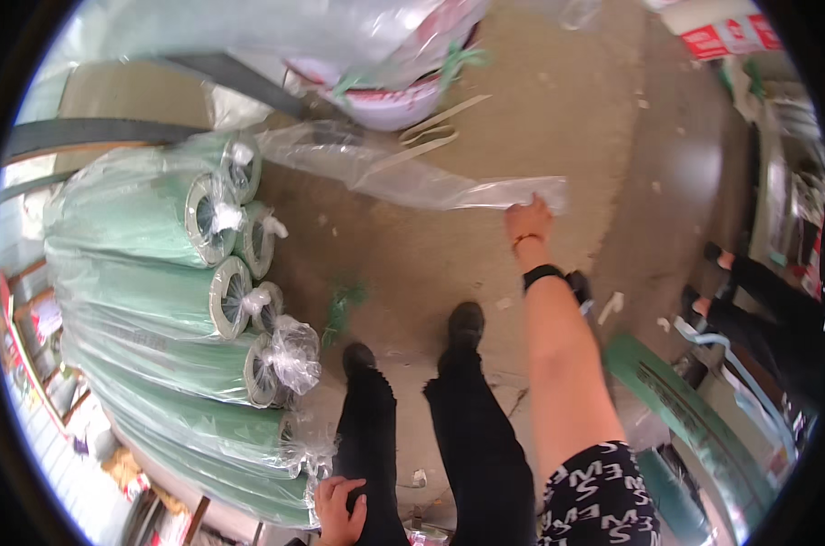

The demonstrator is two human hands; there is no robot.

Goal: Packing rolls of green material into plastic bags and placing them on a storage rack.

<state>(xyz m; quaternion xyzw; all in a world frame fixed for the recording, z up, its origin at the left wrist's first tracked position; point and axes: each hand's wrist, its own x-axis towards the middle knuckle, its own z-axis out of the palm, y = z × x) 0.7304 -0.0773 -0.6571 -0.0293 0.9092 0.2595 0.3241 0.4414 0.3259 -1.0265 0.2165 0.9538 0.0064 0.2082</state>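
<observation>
right fingers: closed in a pinch on the end of the clear plastic bag (412, 173); right hand (529, 223) reaches out forward and low, dark band at the wrist.
left fingers: curled together, resting on the left thigh; left hand (340, 510) holds nothing I can see.
bag position: lies stretched across the concrete floor (558, 109), running from the pinch back toward the top of the roll stack, where the far end looks caught or tucked; can't tell which.
bag handling: thin film, very light, limp, no stiffness; probably slick and stretchy, tears if snagged. One corner pinch lets it trail and twist.
grip point: bunch the open end into a fist, or take both corners; pulling on the middle only gathers it.
rolls (158, 273): green material on cores, each wrapped in clear film, stacked on their sides, left of the feet; look heavy.
nearby: green strap scraps (344, 305) on the floor beside the stack; another person's dark legs (758, 291) at right.
</observation>
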